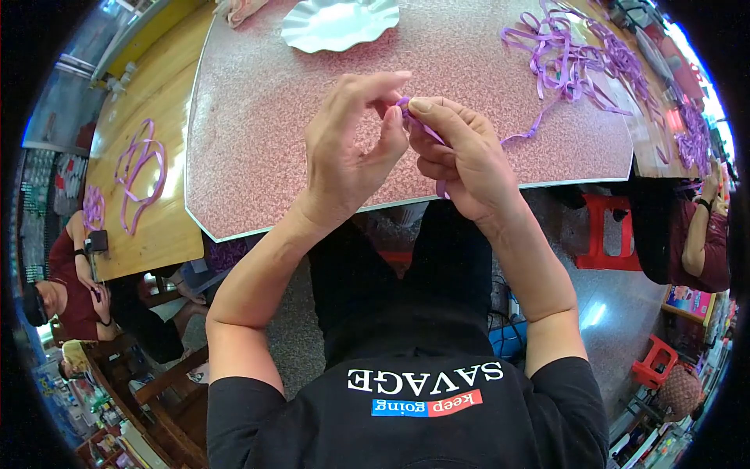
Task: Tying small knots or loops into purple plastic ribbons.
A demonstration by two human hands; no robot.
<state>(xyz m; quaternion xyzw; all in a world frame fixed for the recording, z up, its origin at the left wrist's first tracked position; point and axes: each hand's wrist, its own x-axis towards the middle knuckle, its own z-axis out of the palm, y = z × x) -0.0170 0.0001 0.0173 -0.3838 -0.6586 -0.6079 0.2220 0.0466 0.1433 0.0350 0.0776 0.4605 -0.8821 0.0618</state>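
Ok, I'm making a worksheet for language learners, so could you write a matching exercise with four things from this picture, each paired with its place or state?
Column one
1. white scalloped dish
2. tangled purple ribbon heap
3. loosely looped purple ribbon
4. person's bare right hand

Column two
A. pinching a narrow purple strip
B. in the picture's upper right
C. on the yellowish wooden surface at left
D. at the picture's top, near the middle

Pairs: 1-D, 2-B, 3-C, 4-A

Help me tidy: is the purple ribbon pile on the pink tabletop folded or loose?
Loose: the ribbon pile lies in tangled loops.
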